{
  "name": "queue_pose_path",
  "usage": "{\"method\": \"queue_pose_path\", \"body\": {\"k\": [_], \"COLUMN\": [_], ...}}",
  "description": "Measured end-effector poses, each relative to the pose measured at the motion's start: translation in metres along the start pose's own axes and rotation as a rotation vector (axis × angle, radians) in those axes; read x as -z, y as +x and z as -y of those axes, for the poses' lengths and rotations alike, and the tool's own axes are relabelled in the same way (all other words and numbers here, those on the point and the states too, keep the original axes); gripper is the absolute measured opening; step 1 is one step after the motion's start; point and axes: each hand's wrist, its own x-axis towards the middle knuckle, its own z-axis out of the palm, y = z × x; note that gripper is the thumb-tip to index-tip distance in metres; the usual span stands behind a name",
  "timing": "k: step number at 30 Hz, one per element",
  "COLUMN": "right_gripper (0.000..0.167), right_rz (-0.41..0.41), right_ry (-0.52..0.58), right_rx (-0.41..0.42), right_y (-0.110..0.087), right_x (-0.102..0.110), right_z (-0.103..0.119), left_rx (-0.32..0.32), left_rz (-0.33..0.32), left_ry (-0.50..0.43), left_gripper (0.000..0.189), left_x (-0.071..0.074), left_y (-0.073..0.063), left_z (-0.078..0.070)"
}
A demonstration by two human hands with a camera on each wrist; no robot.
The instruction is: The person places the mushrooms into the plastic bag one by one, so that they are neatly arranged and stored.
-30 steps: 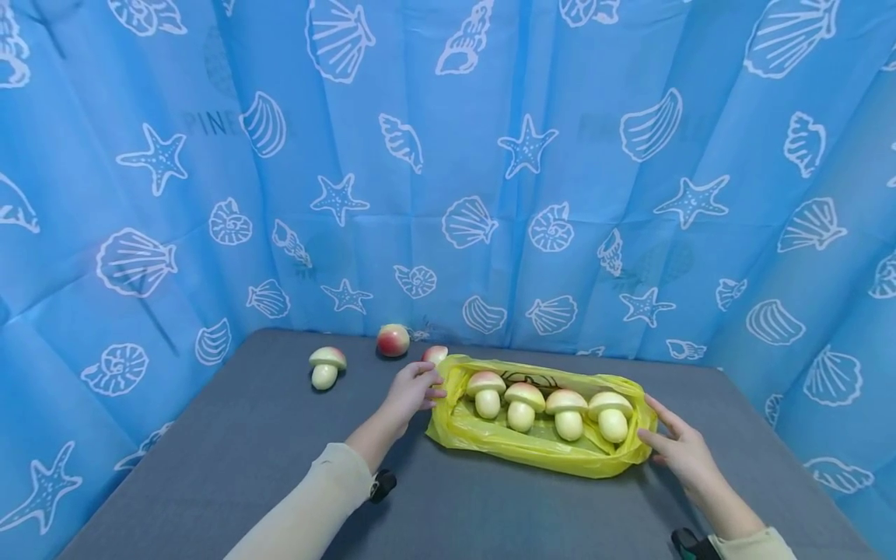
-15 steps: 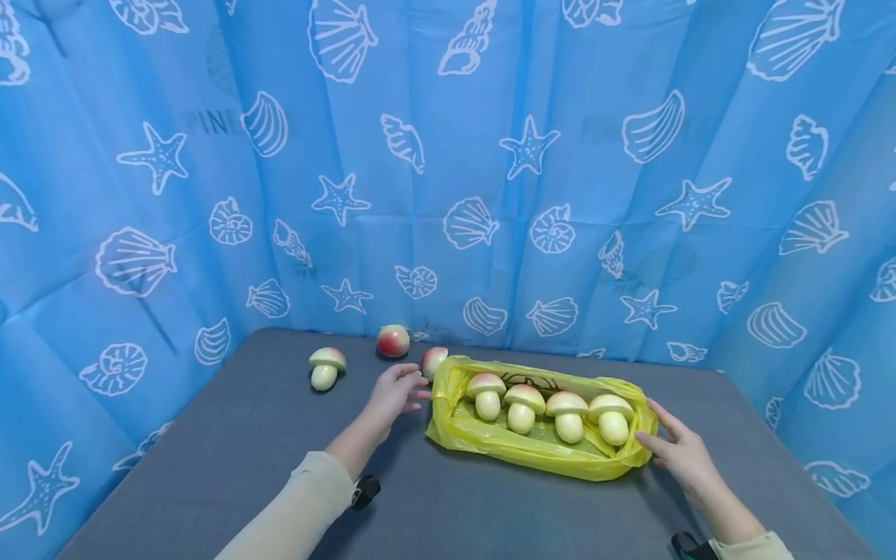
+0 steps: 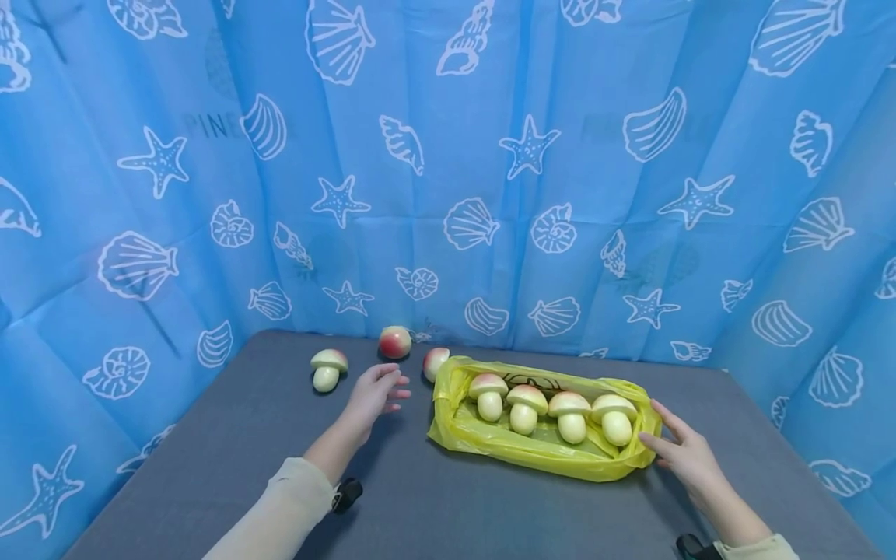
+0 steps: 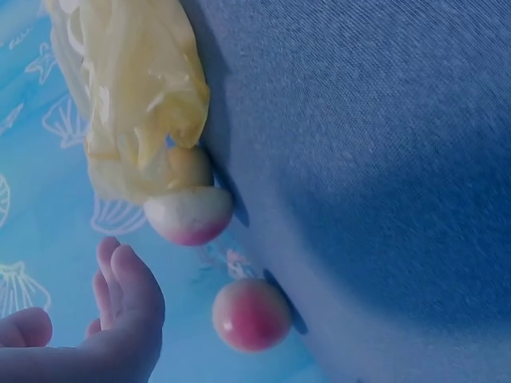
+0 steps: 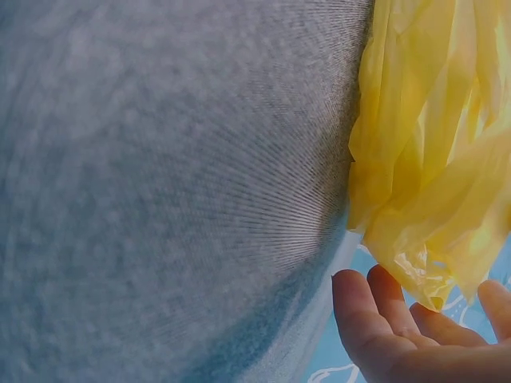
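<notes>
1. Left hand (image 3: 375,397), fingers loose and holding nothing, has drawn away from the yellow bag (image 3: 532,460), leaving it free and the mushroom (image 3: 435,363) beside the bag more visible.
2. Right hand (image 3: 689,457), fingers parted, stays at the bag's right end.
3. Four mushrooms (image 3: 523,395) lie inside.

Grey table (image 3: 420,513) with yellow bag (image 3: 532,462); two mushrooms (image 3: 327,369); round reddish object (image 3: 395,342)

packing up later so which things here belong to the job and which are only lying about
Job, as I judge it:
yellow bag, right hand at its end
four mushrooms in the bag
probably too, being alike: far-left mushroom, mushroom by the bag's left end, red-and-cream round piece

Just surroundings:
blue shell-print curtain
grey table
</notes>
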Motion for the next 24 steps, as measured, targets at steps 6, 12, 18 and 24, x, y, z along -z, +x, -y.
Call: {"method": "queue_pose_path", "body": {"k": [6, 12, 18, 24], "right_gripper": [0.082, 0.082, 0.082, 0.082], "right_rz": [-0.005, -0.009, -0.013, -0.009], "right_ry": [0.003, 0.012, 0.01, -0.002], "right_rx": [-0.009, -0.012, -0.018, -0.01], "right_y": [-0.001, 0.0, 0.0, -0.001], "right_x": [-0.001, -0.001, -0.001, -0.001], "right_z": [0.001, 0.001, 0.003, 0.002], "left_rx": [0.004, -0.007, -0.035, -0.033], "left_rz": [-0.006, -0.04, -0.094, -0.121], "left_ry": [-0.002, 0.012, 0.022, 0.054], "left_gripper": [0.039, 0.04, 0.04, 0.044], "left_x": [0.009, 0.017, 0.027, 0.039], "left_y": [0.0, -0.002, -0.001, 0.0], "left_z": [0.002, 0.002, 0.006, 0.008]}}
